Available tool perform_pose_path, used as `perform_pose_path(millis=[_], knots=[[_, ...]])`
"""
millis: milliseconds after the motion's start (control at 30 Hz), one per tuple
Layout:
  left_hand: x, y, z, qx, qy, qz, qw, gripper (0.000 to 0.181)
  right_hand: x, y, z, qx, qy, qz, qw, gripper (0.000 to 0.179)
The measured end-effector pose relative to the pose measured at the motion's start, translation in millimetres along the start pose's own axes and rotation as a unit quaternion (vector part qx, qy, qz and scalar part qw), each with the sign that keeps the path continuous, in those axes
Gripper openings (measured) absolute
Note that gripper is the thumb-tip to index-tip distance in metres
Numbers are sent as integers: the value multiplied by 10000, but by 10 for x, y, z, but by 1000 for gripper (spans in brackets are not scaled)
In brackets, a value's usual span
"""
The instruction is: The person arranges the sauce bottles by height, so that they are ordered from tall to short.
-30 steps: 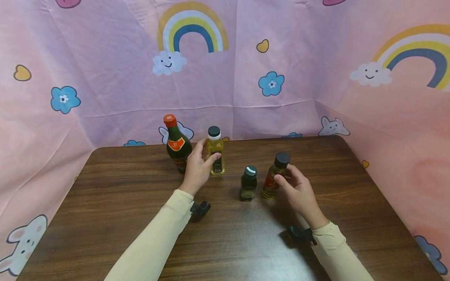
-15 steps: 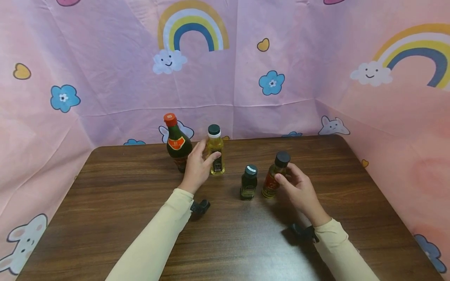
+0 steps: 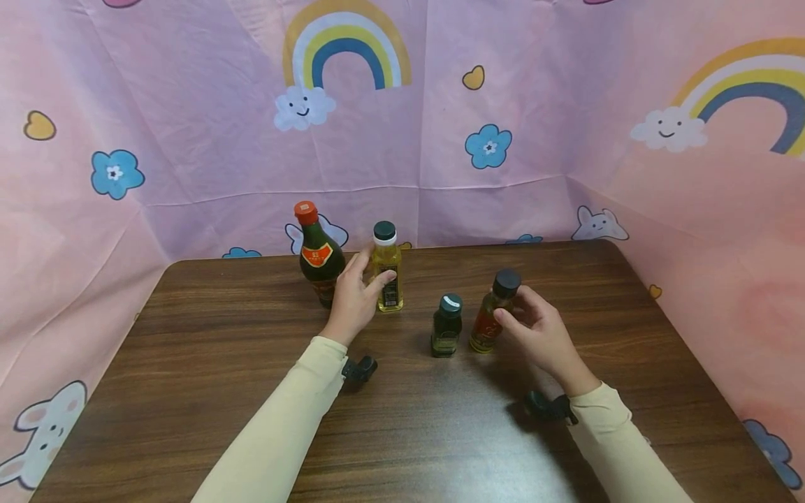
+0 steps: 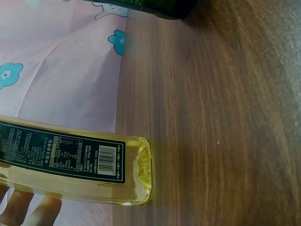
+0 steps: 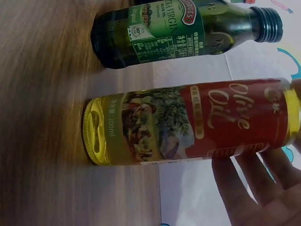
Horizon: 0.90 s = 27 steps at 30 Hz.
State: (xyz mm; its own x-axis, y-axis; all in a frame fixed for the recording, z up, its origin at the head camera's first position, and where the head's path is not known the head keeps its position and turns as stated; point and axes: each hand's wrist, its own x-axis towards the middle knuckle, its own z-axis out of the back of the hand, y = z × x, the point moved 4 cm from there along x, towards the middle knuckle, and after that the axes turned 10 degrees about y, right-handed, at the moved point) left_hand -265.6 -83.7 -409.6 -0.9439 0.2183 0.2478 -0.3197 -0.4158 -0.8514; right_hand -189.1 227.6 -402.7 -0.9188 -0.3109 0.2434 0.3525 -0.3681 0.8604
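Red-labelled olive oil bottle [image 3: 486,323]: just right of small green bottle [image 3: 446,334], right hand [image 3: 547,340] curled round its upper body; left hand [image 3: 354,300] grips yellow oil bottle [image 3: 388,260], behind and left of small green bottle. Best held upright, grip snug, clear of small green bottle. Dark-capped, pale gold low down, red label lettered "Olive Oil", painted scene beneath
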Motion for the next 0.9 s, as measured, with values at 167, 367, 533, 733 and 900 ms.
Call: perform_pose_path(millis=[167, 367, 533, 733, 900], knots=[[1, 13, -15, -115, 57, 24, 9999, 70, 3, 81, 24, -29, -395, -152, 9991, 33], [0, 8, -27, -101, 72, 38, 9999, 70, -6, 113, 37, -330, -567, -4, 9978, 28], [3, 11, -21, -18, 67, 47, 10000, 69, 9, 147, 46, -588, -608, 289, 9960, 25], [5, 33, -11, 13, 123, 79, 9999, 69, 14, 181, 54, -716, -627, 417, 9946, 25], [-5, 47, -2, 109, 128, 117, 9998, 69, 7, 179, 78, -717, -692, 423, 9941, 26]])
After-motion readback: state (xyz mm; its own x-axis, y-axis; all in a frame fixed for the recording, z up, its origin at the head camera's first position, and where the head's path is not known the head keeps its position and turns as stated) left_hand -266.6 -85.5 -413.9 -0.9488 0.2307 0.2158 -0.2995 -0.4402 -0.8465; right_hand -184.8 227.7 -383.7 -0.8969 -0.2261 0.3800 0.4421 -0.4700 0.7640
